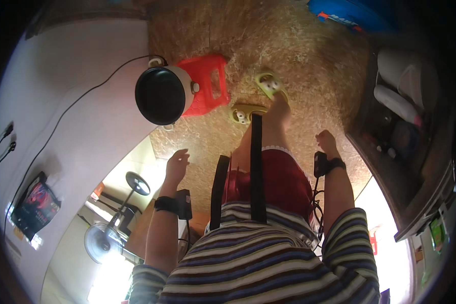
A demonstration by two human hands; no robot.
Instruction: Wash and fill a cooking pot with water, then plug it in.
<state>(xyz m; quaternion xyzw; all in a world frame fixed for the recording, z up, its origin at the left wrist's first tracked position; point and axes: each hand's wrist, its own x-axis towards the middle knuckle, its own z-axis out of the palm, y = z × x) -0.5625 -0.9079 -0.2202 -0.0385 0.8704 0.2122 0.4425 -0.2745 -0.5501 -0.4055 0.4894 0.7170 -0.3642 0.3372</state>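
My left hand (177, 166) hangs in the air over the floor, with its fingers loosely bent and nothing in it. My right hand (326, 140) is held out at the other side of my body, near the dark shelf; its fingers are loosely curled and I see nothing in them. Ahead and to the left, a cream electric pot (184, 85) with a dark round top or interior rests on a red plastic stool (207, 83). A black power cord (79, 97) runs from the pot across the white wall. Both wrists carry strapped black boxes.
My feet stand in green slippers (268, 84) on the brown patterned floor (319, 72). A dark wooden shelf unit (402, 190) with items inside is at the right. A fan (103, 243) stands behind on the left. A blue bag-like object (349, 15) lies at the far right.
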